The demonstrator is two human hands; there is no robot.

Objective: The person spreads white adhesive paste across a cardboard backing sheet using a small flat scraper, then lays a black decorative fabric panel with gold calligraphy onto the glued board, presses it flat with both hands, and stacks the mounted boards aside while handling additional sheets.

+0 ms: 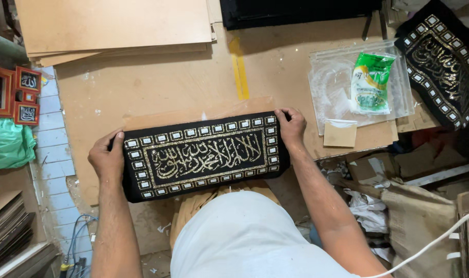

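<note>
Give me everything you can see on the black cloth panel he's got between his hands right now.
The black cloth panel is a long rectangle of dark, velvety-looking fabric, bearing glittering gold script inside a gold frame, ringed by small silvery square tiles. It lies flat, face up, slightly tilted, on a brown board, its near edge by the person's lap. The left hand holds its left end, thumb over the top corner; the right hand pinches its upper right corner. It looks taut and unwrinkled.

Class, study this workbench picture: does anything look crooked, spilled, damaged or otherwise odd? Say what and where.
The black embroidered panel held between the left hand and right hand sits tilted, its right end higher than its left. White flecks lie scattered across the brown board table, and a yellow tape strip on it looks worn. Nothing is spilled.
</note>
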